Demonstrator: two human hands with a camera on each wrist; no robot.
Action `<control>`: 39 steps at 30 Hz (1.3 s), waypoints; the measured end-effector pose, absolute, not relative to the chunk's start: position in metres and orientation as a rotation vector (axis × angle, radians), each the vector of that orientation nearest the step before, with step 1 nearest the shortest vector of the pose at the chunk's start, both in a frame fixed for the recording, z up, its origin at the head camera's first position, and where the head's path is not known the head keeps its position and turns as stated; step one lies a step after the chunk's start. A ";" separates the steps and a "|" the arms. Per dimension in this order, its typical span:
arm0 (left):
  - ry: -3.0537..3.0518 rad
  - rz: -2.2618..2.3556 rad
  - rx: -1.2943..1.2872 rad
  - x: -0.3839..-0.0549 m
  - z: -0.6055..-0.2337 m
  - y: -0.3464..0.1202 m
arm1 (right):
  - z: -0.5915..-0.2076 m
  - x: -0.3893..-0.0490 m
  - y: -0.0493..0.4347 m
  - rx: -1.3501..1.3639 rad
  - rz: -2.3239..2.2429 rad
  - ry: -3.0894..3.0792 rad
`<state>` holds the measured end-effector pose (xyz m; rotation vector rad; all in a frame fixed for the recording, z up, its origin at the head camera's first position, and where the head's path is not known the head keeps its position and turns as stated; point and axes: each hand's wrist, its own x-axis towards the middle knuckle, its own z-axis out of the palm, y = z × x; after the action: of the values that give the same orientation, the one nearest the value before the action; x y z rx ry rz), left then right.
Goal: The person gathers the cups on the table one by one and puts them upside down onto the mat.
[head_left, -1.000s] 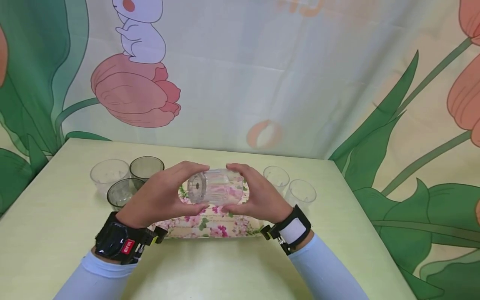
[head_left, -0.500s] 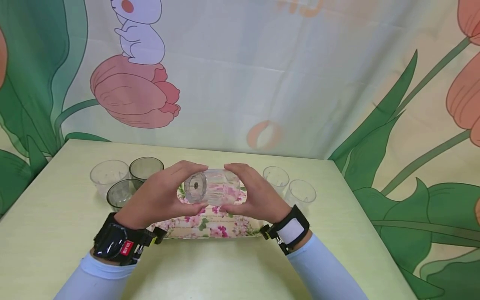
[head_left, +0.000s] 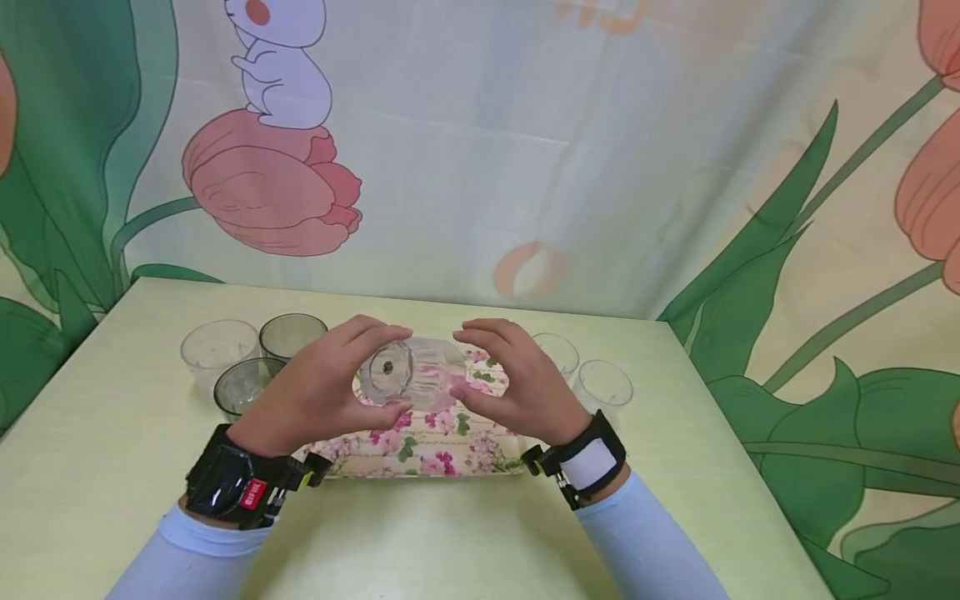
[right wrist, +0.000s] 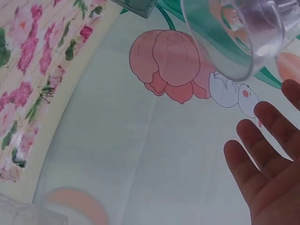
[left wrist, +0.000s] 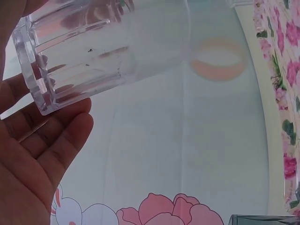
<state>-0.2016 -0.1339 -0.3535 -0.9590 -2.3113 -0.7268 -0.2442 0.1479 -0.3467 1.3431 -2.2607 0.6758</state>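
A clear faceted drinking glass (head_left: 435, 367) lies sideways in the air above the flowered tray (head_left: 465, 450), its base toward the left. My left hand (head_left: 303, 396) grips it around the base end, thumb below and fingers above; the left wrist view shows fingertips against the base edge of the glass (left wrist: 93, 56). Beside the rim, my right hand (head_left: 528, 387) has its fingers spread. In the right wrist view a gap shows between those fingers (right wrist: 253, 164) and the glass rim (right wrist: 225, 61). The thumb is out of sight there.
Left of the tray stand a clear glass (head_left: 217, 354) and two smoky glasses, one (head_left: 292, 333) behind the other (head_left: 243, 387). Two clear glasses, one nearer (head_left: 606, 385) and one farther (head_left: 558, 354), stand to the right. A printed curtain (head_left: 450, 167) hangs behind the table (head_left: 450, 542).
The glass has shifted slightly left and its base has turned more toward the head camera. My right fingers have come off its rim end and spread; my left hand keeps its grip.
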 end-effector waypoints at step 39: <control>-2.407 -0.713 -0.914 -0.200 -0.351 -0.138 | -0.330 -0.236 0.163 1.157 0.597 -2.302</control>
<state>-0.1996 -0.1377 -0.3509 -0.9137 -2.4068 -0.7126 -0.2357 0.1630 -0.3296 1.1567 -2.3024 0.5971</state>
